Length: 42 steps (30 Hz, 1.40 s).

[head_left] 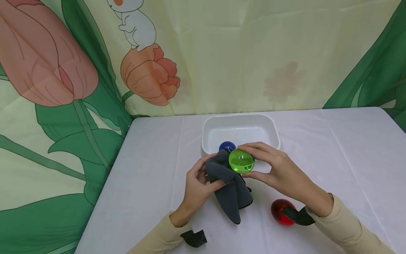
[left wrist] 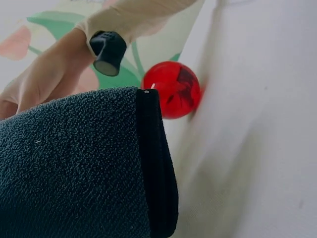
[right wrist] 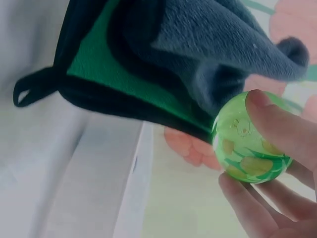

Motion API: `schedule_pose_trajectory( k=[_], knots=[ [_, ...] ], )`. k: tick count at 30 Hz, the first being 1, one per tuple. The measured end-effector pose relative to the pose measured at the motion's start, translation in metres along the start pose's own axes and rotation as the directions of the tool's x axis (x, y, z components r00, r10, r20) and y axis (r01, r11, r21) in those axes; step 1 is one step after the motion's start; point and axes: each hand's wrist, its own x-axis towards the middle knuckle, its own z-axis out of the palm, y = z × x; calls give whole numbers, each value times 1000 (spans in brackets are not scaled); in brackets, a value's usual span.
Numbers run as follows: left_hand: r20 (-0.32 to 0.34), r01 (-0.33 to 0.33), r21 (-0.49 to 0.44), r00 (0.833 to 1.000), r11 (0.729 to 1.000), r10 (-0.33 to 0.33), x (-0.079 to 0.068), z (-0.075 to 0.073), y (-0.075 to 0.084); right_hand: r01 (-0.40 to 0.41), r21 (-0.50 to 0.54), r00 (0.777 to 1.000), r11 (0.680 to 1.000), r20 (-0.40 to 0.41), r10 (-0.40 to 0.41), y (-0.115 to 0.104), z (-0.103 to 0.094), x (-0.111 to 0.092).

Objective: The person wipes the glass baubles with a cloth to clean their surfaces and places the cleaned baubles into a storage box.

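A clear green ball [head_left: 241,161] is held between the thumb and fingers of my right hand [head_left: 276,164]. My left hand [head_left: 198,188] grips a dark grey cloth [head_left: 229,183] whose loose end hangs down over the table. Seen from the right wrist, the cloth [right wrist: 208,39] has a green underside, a black border and a small hanging loop, and it lies against or just beside the green ball [right wrist: 250,144]. Behind the cloth a blue ball [head_left: 227,145] shows its top, at the near side of the white tray [head_left: 207,132]; its lower part is hidden.
A clear red ball [head_left: 279,211] rests on the white-covered table [head_left: 152,176] below the right wrist, partly hidden by a black strap [head_left: 299,216]. Another black strap [head_left: 194,239] hangs at the left sleeve. A printed curtain [head_left: 222,53] stands behind the table.
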Motion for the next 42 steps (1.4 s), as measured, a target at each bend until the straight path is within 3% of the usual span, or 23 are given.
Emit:
schedule_pose_trajectory(
  k=[4,11,18,21,33,42],
  knots=[
    [-4,-8,5,1000,1000,8,-3,-5,-3,-13,-31,1000,999,-8,12,4,-4,2],
    [-3,-13,9,1000,1000,13,-9,-14,-23,-8,-68,999,998,-50,5,16,-5,6],
    [-15,4,24,1000,1000,-4,-12,-19,-27,-103,-38,995,994,-20,102,33,-2,11],
    [-21,14,32,1000,999,-14,-10,-18,-21,-148,-47,989,988,-3,148,40,0,14],
    [-25,42,58,999,997,-40,-5,-17,-3,-287,-79,953,955,71,293,67,4,23],
    [-28,35,65,999,997,-33,-6,-20,-3,-399,-104,899,911,152,411,83,15,34]
  ],
)
